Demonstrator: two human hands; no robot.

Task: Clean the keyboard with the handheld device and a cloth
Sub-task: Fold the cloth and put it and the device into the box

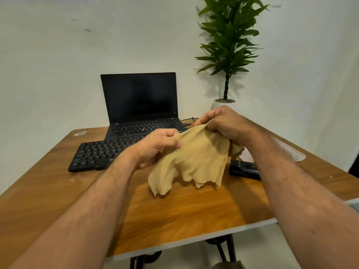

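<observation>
A tan cloth (196, 162) with ragged edges hangs in the air above the wooden table (184, 210). My left hand (157, 146) pinches its upper left edge and my right hand (221, 123) grips its upper right edge. A black external keyboard (97, 152) lies on the table behind my left hand, its right part hidden by the hand and cloth. The black handheld device (242, 168) lies flat on the table to the right of the cloth, partly covered by my right forearm.
An open black laptop (139, 105) with a dark screen stands behind the keyboard, a cable (187, 121) at its right. A potted plant (227, 55) stands in the back right corner. A clear plastic bag (289, 152) lies near the table's right edge.
</observation>
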